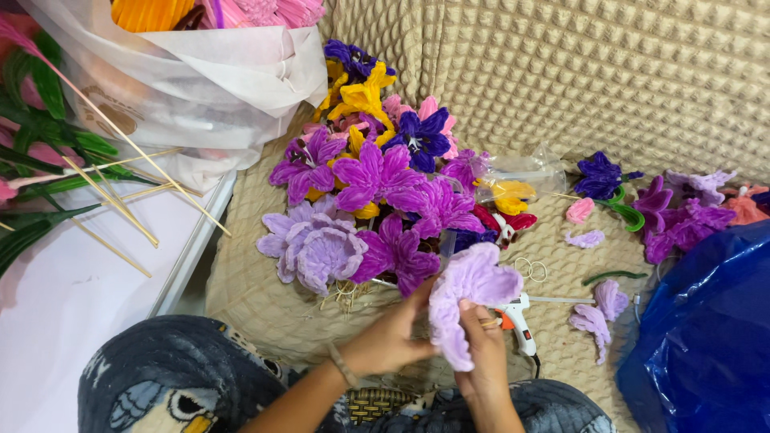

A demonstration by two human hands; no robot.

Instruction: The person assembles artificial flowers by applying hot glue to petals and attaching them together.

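Both hands hold a pale lilac pipe-cleaner flower [468, 298] low in the middle of the head view. My left hand [389, 341], with a bracelet at the wrist, pinches the flower's lower left side. On the right side, my right hand [481, 345] grips the petals with fingers curled over them. A white glue gun [517, 317] with an orange trigger lies on the beige quilted cover just right of my right hand. A heap of finished purple, lilac, yellow and dark blue flowers [377, 184] lies directly beyond my hands.
A white bag [200, 72] with orange and pink pipe cleaners stands at the top left beside green stems and wooden sticks [112, 200]. Loose purple flowers and petals [682, 216] lie at right. A blue plastic bag [706, 337] fills the lower right. A clear plastic packet [525, 170] sits mid-right.
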